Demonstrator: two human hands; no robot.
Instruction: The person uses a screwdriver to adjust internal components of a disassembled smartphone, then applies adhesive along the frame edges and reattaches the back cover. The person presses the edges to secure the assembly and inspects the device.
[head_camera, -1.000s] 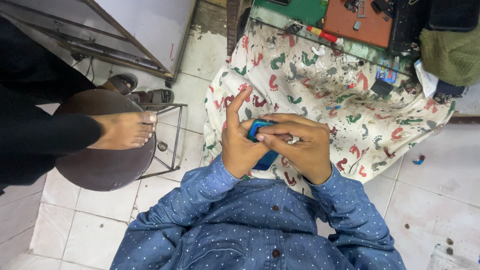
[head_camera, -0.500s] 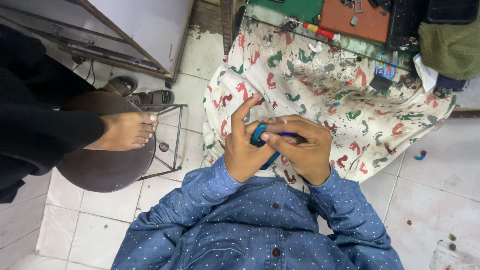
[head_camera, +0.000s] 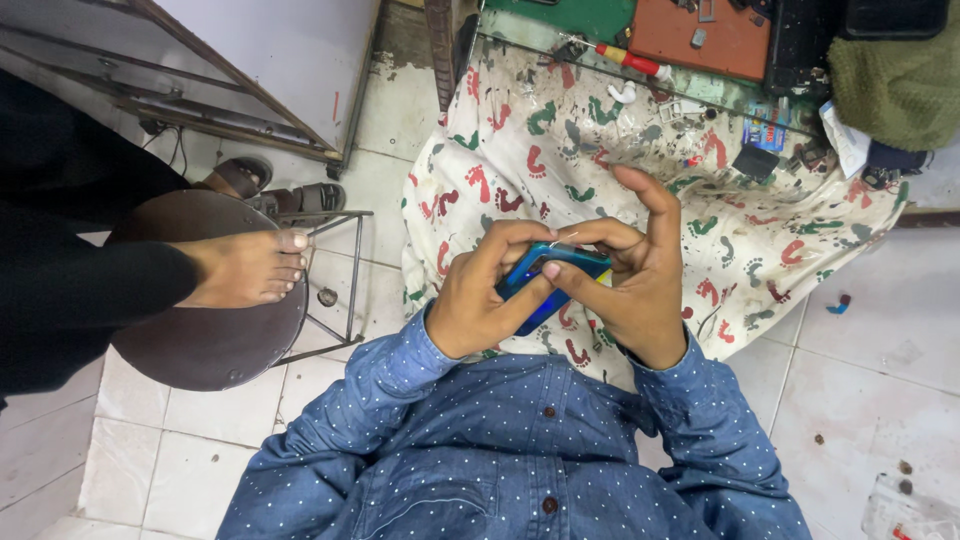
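Two hands hold a small blue device above a footprint-patterned cloth.

The left hand (head_camera: 480, 300) and right hand (head_camera: 630, 285) both curl their fingers around the blue device (head_camera: 548, 278) — gripped from either side, just above the cloth (head_camera: 600, 150). Left of the cloth, another person's bare foot (head_camera: 250, 268) rests on a round stool (head_camera: 200, 340).

The person wears a long-sleeved blue shirt (head_camera: 520, 450) sprinkled all over with small white dots, fastened down the front by dark round buttons, with buttoned cuffs that end at the wrists and leave the left hand (head_camera: 480, 295) and right hand (head_camera: 630, 285) bare.
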